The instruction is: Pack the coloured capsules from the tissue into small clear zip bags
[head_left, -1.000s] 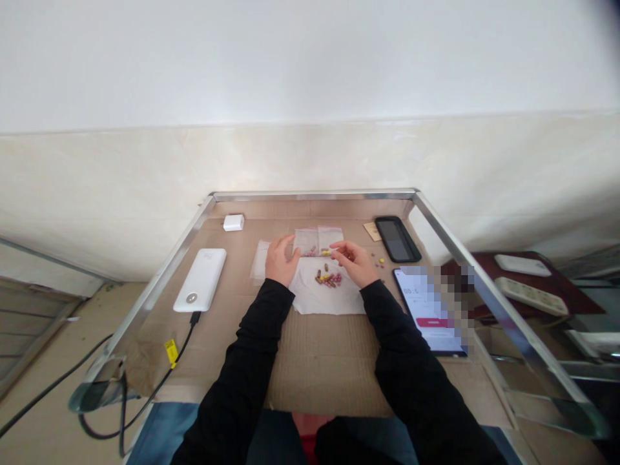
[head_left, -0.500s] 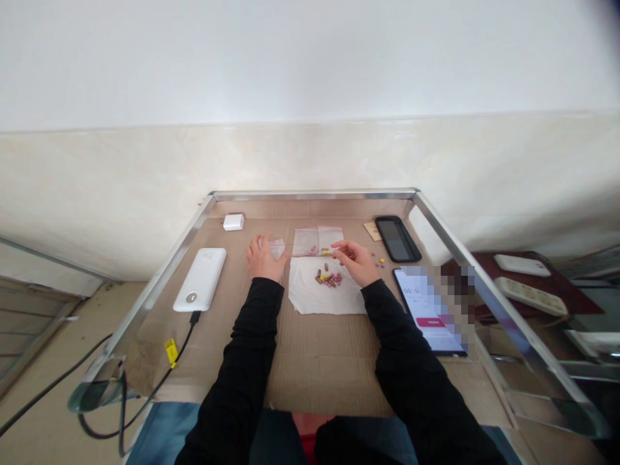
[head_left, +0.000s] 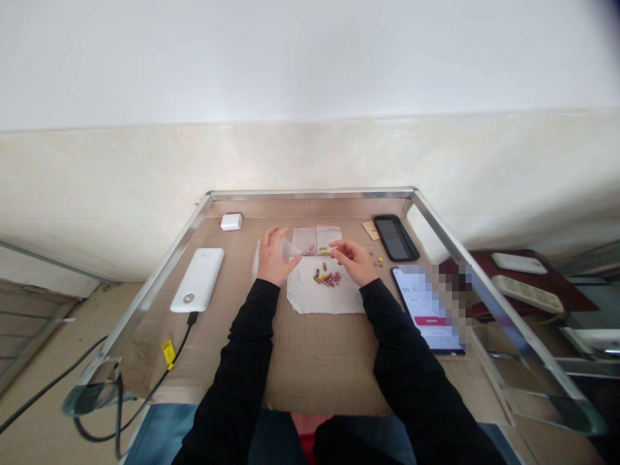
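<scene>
A metal-framed table (head_left: 310,193) stands against a tiled wall, and a cardboard sheet (head_left: 323,369) covers its top, probably to give a plain, protected work surface. To the right of the table, a power strip (head_left: 527,294) lies on a dark stand (head_left: 484,271). Along the table's edges sit a power bank (head_left: 197,281) with its cable, a tablet (head_left: 419,309) whose screen is partly blurred, a phone (head_left: 396,237) and a charger (head_left: 231,222), all well out from the middle, which leaves room for the arms.

At the centre lies a white cloth (head_left: 303,297), likely there to stop small items rolling and to make them easy to see. On it, a cluster of pills (head_left: 327,278) sits between the hands, within easy reach of both. Two plastic bags (head_left: 317,239) lie just beyond the cloth. The left hand (head_left: 274,258) is closed on a small clear bag (head_left: 291,248), lifted off the table with its far end toward the right hand (head_left: 353,261). That hand's curled fingers (head_left: 336,248) sit beside a yellow capsule (head_left: 324,251), but whether they grip it cannot be told.
</scene>
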`<state>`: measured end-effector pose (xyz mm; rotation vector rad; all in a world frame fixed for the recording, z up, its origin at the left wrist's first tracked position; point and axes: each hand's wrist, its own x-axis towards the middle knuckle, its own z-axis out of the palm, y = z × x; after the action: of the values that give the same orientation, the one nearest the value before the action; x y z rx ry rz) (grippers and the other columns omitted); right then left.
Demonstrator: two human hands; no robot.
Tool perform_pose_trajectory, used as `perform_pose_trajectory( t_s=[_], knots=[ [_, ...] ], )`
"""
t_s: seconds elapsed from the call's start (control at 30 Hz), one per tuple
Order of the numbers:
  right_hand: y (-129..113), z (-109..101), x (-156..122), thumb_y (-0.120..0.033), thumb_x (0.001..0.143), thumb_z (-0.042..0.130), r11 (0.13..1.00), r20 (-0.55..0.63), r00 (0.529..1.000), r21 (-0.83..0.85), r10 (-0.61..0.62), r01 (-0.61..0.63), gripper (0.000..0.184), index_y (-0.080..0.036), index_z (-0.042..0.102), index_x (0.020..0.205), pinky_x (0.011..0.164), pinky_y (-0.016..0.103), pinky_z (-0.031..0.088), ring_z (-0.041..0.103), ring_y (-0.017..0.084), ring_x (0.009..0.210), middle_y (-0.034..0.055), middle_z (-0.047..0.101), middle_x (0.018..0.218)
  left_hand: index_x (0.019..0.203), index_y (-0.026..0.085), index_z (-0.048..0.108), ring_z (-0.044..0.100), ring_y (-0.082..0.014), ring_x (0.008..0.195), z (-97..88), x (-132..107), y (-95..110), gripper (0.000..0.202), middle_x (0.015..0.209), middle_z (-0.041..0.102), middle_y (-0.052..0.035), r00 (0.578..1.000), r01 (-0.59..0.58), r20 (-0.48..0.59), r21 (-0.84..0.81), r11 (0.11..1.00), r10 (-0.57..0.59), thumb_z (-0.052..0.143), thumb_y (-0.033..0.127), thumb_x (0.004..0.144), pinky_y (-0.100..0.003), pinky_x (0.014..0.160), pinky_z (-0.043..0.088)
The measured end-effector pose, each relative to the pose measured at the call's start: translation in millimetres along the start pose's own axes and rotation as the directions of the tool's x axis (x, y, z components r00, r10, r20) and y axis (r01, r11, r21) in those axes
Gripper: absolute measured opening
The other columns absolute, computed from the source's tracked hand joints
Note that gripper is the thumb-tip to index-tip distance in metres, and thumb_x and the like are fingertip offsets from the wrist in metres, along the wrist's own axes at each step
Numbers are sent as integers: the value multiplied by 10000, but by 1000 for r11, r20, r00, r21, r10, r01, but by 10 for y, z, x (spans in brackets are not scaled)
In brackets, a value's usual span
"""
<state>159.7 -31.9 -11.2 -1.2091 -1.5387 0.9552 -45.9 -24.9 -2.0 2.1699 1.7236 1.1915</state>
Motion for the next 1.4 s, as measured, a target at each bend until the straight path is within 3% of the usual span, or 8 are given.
perform_pose_trajectory(
  t_s=[0.17,0.5,0.67,0.9,1.23,1.4],
  knots=[
    [-57,31,-23,-378,741,521,997,114,993,-77,-15,24,256,-153,587,844,451,210,331,415,70,468,-2,544,626,1151,192,437,352,-244,1169,35,-34,144,644,1250,350,-104,961,-204,155,-174,964,231,676,264,557,-401,974,302],
    [-37,127,-65,-389,705,556,977,216,976,-208,-5,51,239,-152,587,714,420,201,311,406,66,423,-12,522,543,1154,187,451,356,-246,1167,136,-104,256,616,1242,367,-115,918,-272,212,-274,922,334,664,255,580,-392,961,318],
    [-13,133,-58,-385,720,536,989,225,974,-149,39,-5,244,-146,557,675,424,198,334,441,76,417,-26,490,482,1164,211,435,397,-254,1127,158,-114,249,653,1223,398,-105,919,-270,230,-226,936,321,674,366,576,-406,933,337],
    [-55,120,-31,-378,694,572,998,144,988,-38,53,-48,254,-131,566,635,454,212,351,448,81,465,2,519,542,1214,222,388,460,-249,1022,147,-128,247,760,1141,490,-81,953,-194,234,-12,981,191,603,577,578,-401,865,352],
    [-121,149,-44,-398,697,573,999,108,994,36,27,-31,274,-135,561,622,469,218,343,434,80,476,0,519,548,1141,207,468,487,-230,954,134,-135,279,674,1034,548,-64,962,-183,219,70,981,164,598,569,587,-367,835,343],
    [-66,67,-26,-411,757,494,995,113,993,-96,-19,30,290,-141,599,736,473,216,324,422,81,477,-3,530,563,1093,214,492,496,-217,941,100,-111,251,586,987,563,-46,970,-154,201,61,986,139,588,539,616,-357,825,348]
  ],
)
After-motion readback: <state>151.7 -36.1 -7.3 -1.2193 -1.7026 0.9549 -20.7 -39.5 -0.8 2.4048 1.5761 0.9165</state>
